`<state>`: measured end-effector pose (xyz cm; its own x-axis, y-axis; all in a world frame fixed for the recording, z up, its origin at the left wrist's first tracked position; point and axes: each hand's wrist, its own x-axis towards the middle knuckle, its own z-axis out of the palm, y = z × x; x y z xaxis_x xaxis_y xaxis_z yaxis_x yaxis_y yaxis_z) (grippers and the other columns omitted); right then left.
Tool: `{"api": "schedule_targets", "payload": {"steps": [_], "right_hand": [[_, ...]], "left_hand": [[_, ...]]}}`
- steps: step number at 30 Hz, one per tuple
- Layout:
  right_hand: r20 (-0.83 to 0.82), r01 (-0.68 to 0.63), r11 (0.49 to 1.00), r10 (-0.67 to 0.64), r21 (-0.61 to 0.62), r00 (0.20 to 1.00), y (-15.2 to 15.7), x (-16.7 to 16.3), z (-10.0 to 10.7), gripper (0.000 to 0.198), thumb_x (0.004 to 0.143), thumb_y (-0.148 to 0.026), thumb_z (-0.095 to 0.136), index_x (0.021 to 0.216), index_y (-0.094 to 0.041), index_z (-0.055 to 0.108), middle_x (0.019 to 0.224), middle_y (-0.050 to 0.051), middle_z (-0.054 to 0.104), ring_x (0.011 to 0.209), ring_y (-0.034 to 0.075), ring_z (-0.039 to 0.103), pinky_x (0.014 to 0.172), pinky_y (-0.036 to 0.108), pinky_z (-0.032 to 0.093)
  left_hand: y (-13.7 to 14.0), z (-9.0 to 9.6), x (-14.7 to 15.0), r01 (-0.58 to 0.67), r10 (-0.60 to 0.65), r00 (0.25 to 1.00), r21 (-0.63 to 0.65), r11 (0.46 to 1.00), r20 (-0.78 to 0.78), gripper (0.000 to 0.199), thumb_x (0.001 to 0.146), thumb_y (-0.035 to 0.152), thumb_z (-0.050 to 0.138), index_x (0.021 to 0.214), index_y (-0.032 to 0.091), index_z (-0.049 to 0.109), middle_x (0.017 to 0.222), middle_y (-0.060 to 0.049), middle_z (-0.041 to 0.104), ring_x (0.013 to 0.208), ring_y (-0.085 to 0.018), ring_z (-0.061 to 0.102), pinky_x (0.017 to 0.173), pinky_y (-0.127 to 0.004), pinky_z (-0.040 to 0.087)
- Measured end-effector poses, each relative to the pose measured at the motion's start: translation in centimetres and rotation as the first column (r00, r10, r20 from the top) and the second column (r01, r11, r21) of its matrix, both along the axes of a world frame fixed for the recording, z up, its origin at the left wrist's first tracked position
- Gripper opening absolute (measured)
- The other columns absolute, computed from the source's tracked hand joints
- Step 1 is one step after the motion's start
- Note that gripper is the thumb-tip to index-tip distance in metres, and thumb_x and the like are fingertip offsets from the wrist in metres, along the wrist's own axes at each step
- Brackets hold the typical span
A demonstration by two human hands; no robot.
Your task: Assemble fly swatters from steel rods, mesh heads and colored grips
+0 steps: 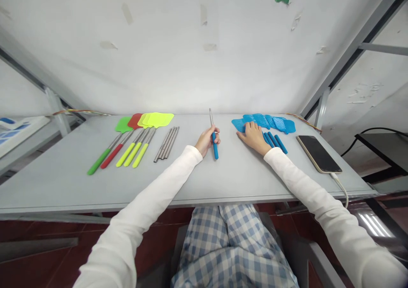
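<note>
My left hand (206, 141) is closed around a fly swatter handle, a metal rod (211, 117) with a blue grip (216, 151), its bare tip pointing toward the wall. At the right, my right hand (253, 137) is on the leftmost blue fly swatter head (237, 124), with the fingers curled over its edge and the thumb to the left. More blue fly swatter heads (279, 123) overlap in a row beside it. Several loose blue grips (281, 142) lie just right of that hand, partly covered by it.
Several metal rods (167, 143) lie left of centre on the grey table (191, 182). Farther left are whole fly swatters: a green one (99, 161), a red one (112, 156) and several yellow ones (140, 155). A phone (318, 154) with a white cable (340, 185) lies at the right.
</note>
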<state>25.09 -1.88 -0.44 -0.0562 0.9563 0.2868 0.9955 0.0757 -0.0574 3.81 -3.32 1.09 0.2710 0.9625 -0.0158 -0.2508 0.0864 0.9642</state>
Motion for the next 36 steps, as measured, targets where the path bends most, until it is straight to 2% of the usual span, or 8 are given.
{"api": "schedule_targets", "payload": {"steps": [10, 15, 18, 20, 23, 26, 28, 36], "right_hand": [[0.217, -0.156, 0.988, 0.155, -0.01, 0.964, -2.1, -0.6, 1.9, 0.037, 0.096, -0.037, 0.046, 0.112, -0.006, 0.057, 0.104, 0.021, 0.065, 0.096, 0.031, 0.061, 0.081, 0.036, 0.037], [0.118, -0.109, 0.988, 0.095, 0.113, 0.988, -1.8, -0.7, 2.6, 0.031, 0.097, -0.025, 0.036, 0.107, -0.01, 0.062, 0.089, 0.017, 0.07, 0.086, 0.028, 0.063, 0.08, 0.037, 0.035], [-0.235, 0.011, 0.948, 0.067, 0.317, 0.97, -1.1, 0.3, 2.7, 0.029, 0.094, -0.025, 0.038, 0.102, -0.014, 0.064, 0.08, 0.011, 0.069, 0.082, 0.024, 0.06, 0.08, 0.036, 0.037], [-0.556, 0.11, 0.926, 0.119, 0.361, 0.822, -0.5, 1.0, 2.5, 0.024, 0.091, -0.029, 0.042, 0.094, -0.017, 0.063, 0.074, 0.006, 0.065, 0.075, 0.021, 0.057, 0.074, 0.033, 0.039], [-0.927, 0.191, 0.958, 0.139, 0.215, 0.348, 0.1, 1.7, 2.0, 0.019, 0.087, -0.033, 0.049, 0.076, -0.021, 0.057, 0.062, -0.002, 0.053, 0.062, 0.014, 0.051, 0.063, 0.028, 0.041], [-0.987, 0.069, 0.997, 0.05, 0.04, -0.15, 0.3, 1.5, 1.6, 0.021, 0.083, -0.032, 0.06, 0.067, -0.023, 0.05, 0.059, -0.005, 0.049, 0.06, 0.012, 0.053, 0.064, 0.026, 0.047], [-0.936, -0.042, 0.999, -0.001, 0.015, -0.353, 0.1, 1.2, 1.6, 0.02, 0.077, -0.027, 0.069, 0.07, -0.023, 0.051, 0.064, -0.005, 0.056, 0.067, 0.012, 0.06, 0.072, 0.026, 0.052], [-0.79, -0.133, 0.99, -0.039, 0.054, -0.612, -1.2, 0.2, 2.4, 0.034, 0.072, -0.007, 0.071, 0.071, -0.025, 0.042, 0.076, -0.006, 0.067, 0.09, 0.012, 0.071, 0.09, 0.026, 0.055]], "left_hand": [[-0.3, 0.9, -0.5, 0.26, -0.249, 0.965, -0.172, 0.95, 0.081, 0.033, 0.086, 0.041, 0.049, 0.11, 0.021, 0.058, 0.058, 0.009, 0.032, 0.037, -0.005, 0.028, 0.037, -0.019, 0.021], [0.0, 1.0, -0.9, 0.112, -0.082, 0.98, 0.165, 0.98, -0.181, 0.049, 0.084, 0.034, 0.056, 0.131, 0.024, 0.053, 0.068, 0.006, 0.047, 0.048, -0.006, 0.041, 0.045, -0.019, 0.033], [0.1, 0.5, -1.3, 0.06, 0.126, 0.923, 0.457, 0.887, -0.365, 0.048, 0.086, 0.035, 0.055, 0.132, 0.021, 0.055, 0.078, 0.001, 0.061, 0.064, -0.009, 0.053, 0.065, -0.022, 0.045], [-0.3, 0.3, -1.4, 0.106, 0.226, 0.858, 0.59, 0.801, -0.461, 0.044, 0.089, 0.035, 0.052, 0.13, 0.022, 0.058, 0.098, -0.003, 0.069, 0.085, -0.013, 0.061, 0.084, -0.025, 0.046], [-1.1, 0.2, -1.3, 0.236, 0.286, 0.735, 0.628, 0.742, -0.615, 0.039, 0.091, 0.037, 0.05, 0.126, 0.026, 0.063, 0.121, -0.002, 0.068, 0.102, -0.016, 0.062, 0.09, -0.027, 0.044], [-1.7, 0.3, -1.0, 0.289, 0.301, 0.618, 0.566, 0.772, -0.727, 0.036, 0.091, 0.043, 0.05, 0.119, 0.028, 0.068, 0.115, 0.0, 0.071, 0.098, -0.017, 0.065, 0.082, -0.026, 0.046], [-1.8, 0.3, -0.9, 0.288, 0.317, 0.571, 0.546, 0.787, -0.758, 0.035, 0.092, 0.043, 0.049, 0.118, 0.029, 0.068, 0.114, 0.001, 0.071, 0.1, -0.017, 0.065, 0.082, -0.026, 0.046], [-1.2, 0.2, -1.1, 0.186, 0.408, 0.478, 0.543, 0.819, -0.778, 0.037, 0.094, 0.044, 0.046, 0.12, 0.029, 0.067, 0.115, 0.0, 0.072, 0.1, -0.019, 0.066, 0.086, -0.027, 0.047]]}}
